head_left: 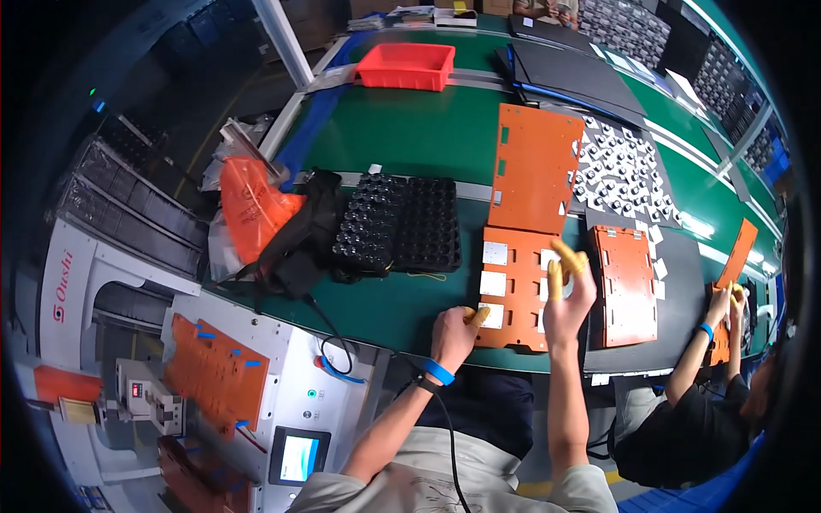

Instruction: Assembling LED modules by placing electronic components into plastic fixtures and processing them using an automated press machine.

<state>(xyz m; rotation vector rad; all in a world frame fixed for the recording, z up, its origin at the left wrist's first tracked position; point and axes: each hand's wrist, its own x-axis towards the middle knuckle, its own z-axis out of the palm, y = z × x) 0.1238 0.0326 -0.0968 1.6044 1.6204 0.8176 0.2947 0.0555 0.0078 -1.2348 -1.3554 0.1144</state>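
In front of me lies an orange slotted fixture (516, 291), its hinged orange lid (534, 167) swung up on the far side. White square plates, including one plate (493, 282), sit in two columns on it. My left hand (455, 335) is closed at the fixture's near left corner, its yellow-covered fingertips against the lowest left plate; what it grips, if anything, is hidden. Over the right column hovers my right hand (569, 303), yellow-covered fingers stretched out and apart, with nothing visible in them. The hand hides part of that column.
A second orange fixture (629, 286) lies to the right, beyond it a board with many white-and-black pieces (624, 171). Black trays (398, 224), an orange bag (248, 205) and a machine (308, 342) stand left. A red bin (406, 67) sits far off. A co-worker's hands (727, 303) work at right.
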